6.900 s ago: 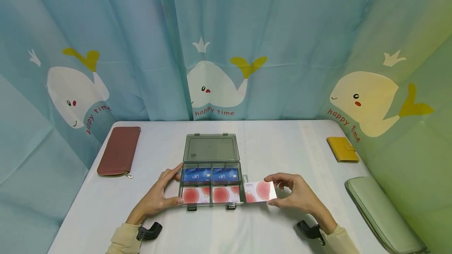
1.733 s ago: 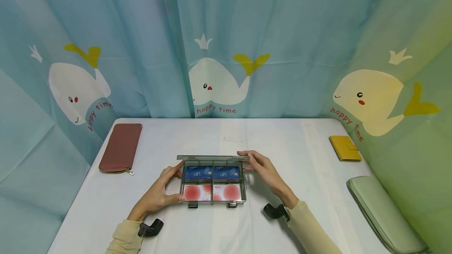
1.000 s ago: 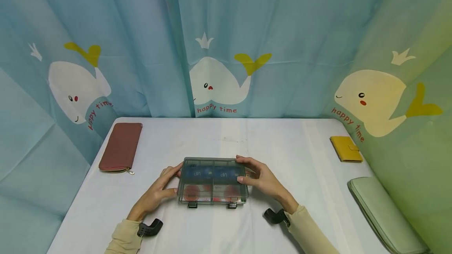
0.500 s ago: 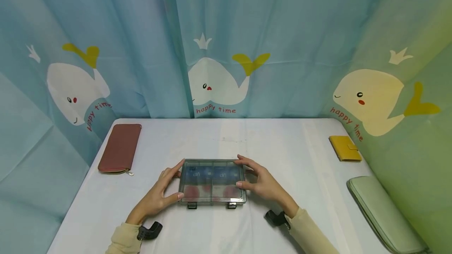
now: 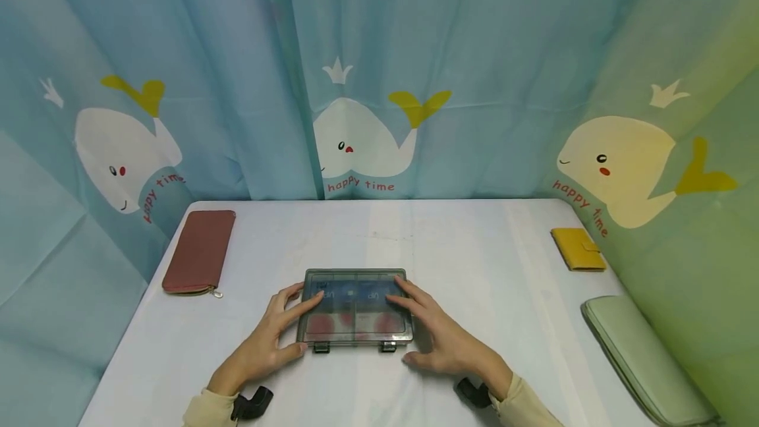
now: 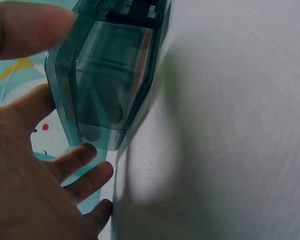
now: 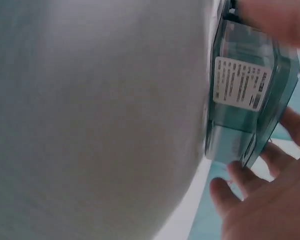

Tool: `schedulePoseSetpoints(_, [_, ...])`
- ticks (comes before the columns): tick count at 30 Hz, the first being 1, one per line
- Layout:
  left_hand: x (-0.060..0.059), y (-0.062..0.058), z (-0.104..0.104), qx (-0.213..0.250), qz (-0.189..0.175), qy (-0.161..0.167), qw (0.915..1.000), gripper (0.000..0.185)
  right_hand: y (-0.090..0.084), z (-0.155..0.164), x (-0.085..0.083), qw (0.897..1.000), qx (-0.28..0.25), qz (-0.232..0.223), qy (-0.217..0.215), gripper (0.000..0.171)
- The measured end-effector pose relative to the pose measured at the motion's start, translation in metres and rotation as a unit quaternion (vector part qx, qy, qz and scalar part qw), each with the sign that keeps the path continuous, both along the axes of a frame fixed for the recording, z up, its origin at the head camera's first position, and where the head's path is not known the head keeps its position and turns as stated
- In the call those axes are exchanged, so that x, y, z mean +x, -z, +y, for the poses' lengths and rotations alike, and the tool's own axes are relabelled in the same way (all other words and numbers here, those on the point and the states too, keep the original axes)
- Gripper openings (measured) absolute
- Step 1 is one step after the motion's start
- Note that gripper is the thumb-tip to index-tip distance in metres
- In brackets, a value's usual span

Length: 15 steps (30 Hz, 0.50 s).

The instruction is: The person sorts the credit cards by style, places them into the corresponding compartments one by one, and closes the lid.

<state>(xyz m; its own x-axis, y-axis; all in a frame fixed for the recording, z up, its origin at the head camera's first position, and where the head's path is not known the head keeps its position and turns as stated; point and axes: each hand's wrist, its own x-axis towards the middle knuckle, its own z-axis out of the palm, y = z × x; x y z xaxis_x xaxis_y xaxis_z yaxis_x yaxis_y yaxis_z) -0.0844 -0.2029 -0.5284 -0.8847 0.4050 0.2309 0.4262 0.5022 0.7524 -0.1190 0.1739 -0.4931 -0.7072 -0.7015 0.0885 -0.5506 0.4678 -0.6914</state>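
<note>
A translucent grey-green divided plastic box [image 5: 356, 337] lies on the table with its lid down. Through the lid, blue cards [image 5: 369, 290] show in the far compartments and pink-red patterned cards [image 5: 321, 325] in the near ones. Two dark latches [image 5: 321, 348] stick out along the front edge. My left hand [image 5: 261, 341] lies along the box's left side, index finger straight on the lid, thumb at the front left corner. My right hand [image 5: 447, 341] rests straight fingers on the lid's right part; its thumb is near the front right corner, touching or not I cannot tell.
A brown zip wallet [image 5: 200, 250] lies at the far left of the white table [image 5: 474, 249]. Toward the right edge are a yellow wallet [image 5: 578, 249] and a pale green zip case [image 5: 646, 358]. A whale-print curtain [image 5: 492, 31] stands behind.
A pink-red card went from my right hand into the box. That hand then swung the lid down. Both hands have shifted, fingers now on the lid, right thumb off the lid toward the front.
</note>
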Motion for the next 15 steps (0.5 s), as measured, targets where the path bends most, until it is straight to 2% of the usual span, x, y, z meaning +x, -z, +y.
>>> schedulePoseSetpoints(3, [0.002, 0.0, 0.003, -0.024, 0.004, -0.012, 0.9996, 0.081, 0.0, -0.002, 0.0, 0.999, 0.019, 0.034, 0.003, 0.1])
schedulePoseSetpoints(8, [0.007, -0.003, 0.01, -0.072, 0.045, -0.055, 0.9949, 0.097, 0.0, -0.009, -0.001, 0.996, 0.05, 0.08, 0.009, 0.1])
schedulePoseSetpoints(12, [0.01, -0.004, 0.017, -0.106, 0.09, -0.084, 0.9867, 0.1, 0.002, -0.016, -0.003, 0.989, 0.08, 0.122, 0.021, 0.097])
schedulePoseSetpoints(15, [0.01, -0.003, 0.022, -0.131, 0.127, -0.096, 0.9785, 0.102, 0.005, -0.021, -0.004, 0.98, 0.105, 0.165, 0.031, 0.096])
